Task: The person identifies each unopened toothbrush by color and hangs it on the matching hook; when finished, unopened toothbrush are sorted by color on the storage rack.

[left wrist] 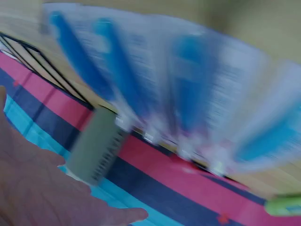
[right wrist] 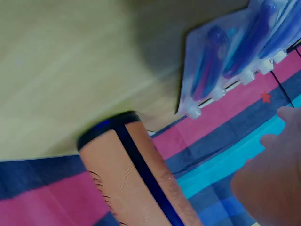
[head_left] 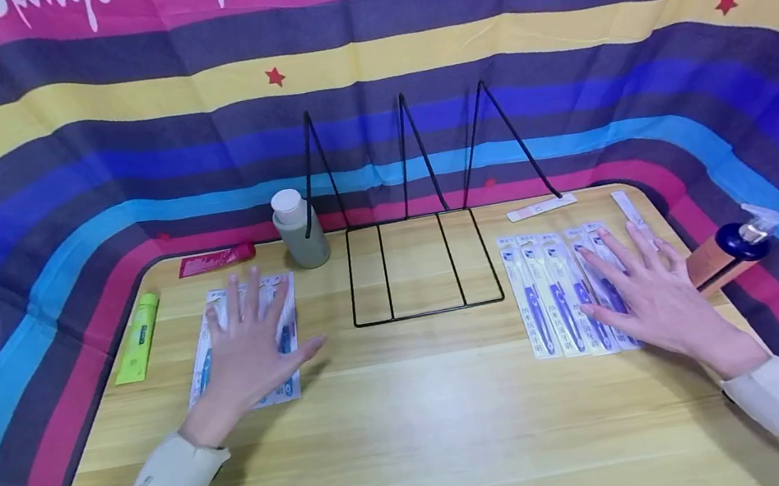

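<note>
Risk: packs (head_left: 246,342) left of the rack (head_left: 422,265) lie overlapped and glossy; likely to slide or fan apart under a flat palm, none truly gripped.
Second risk: orange pump bottle (head_left: 728,255) lies on its side far right of rack, just beside right hand (head_left: 655,297); could roll off the table (head_left: 417,438) if bumped.
Left packs: blue brushes in white card blisters, under left hand (head_left: 250,354), fingers spread flat, holding nothing.
Right packs (head_left: 561,293): purple brushes, row right of rack; right hand flat on outer ones, fingers straight.
Around rack: grey bottle (head_left: 298,231) at left rear corner, red tube (head_left: 216,259) and green tube (head_left: 138,336) farther left.
</note>
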The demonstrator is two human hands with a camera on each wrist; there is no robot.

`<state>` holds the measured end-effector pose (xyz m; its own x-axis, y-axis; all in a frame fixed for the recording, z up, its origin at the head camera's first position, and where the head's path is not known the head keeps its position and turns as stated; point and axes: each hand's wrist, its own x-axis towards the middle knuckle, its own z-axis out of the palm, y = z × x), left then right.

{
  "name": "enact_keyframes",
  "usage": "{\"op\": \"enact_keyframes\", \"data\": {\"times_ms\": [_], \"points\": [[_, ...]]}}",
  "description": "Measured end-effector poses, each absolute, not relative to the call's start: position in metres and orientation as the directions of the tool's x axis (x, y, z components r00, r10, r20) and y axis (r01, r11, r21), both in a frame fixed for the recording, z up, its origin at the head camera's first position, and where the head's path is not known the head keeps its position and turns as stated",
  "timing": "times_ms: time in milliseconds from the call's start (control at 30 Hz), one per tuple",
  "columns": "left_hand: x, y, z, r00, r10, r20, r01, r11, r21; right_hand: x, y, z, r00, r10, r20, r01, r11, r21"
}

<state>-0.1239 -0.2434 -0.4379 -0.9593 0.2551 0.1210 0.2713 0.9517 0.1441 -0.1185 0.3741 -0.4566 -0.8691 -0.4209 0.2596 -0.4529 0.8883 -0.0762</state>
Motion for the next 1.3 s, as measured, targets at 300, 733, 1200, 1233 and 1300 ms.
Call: {"op": "enact_keyframes", "data": {"times_ms": [300,733,1200,1233,1300], "points": [[-0.15,-0.185,-0.434,-0.955,0.287,-0.078,0.254,0.924,0.287,-0.099,0.382,-0.462,-0.914,-0.318,0.252,-0.375,0.899,-0.226],[-0.171,-0.153,-0.449,-0.911,0.313,-0.268,0.173,0.882,0.439,-0.098,0.384,-0.463,-1.0,-0.015,-0.013,-0.005,0.814,-0.581],[-0.186,-0.139,-0.446,-0.912,0.277,-0.302,0.156,0.916,0.369,-0.094,0.394,-0.459,-0.991,0.117,-0.069,0.136,0.821,-0.555],[-0.186,-0.139,-0.446,-0.912,0.279,-0.3,0.16,0.916,0.367,-0.094,0.394,-0.458,-0.989,0.126,-0.083,0.151,0.813,-0.562],[-0.187,-0.139,-0.447,-0.912,0.283,-0.296,0.165,0.916,0.367,-0.093,0.395,-0.457,-0.985,0.136,-0.107,0.173,0.804,-0.569]]}}
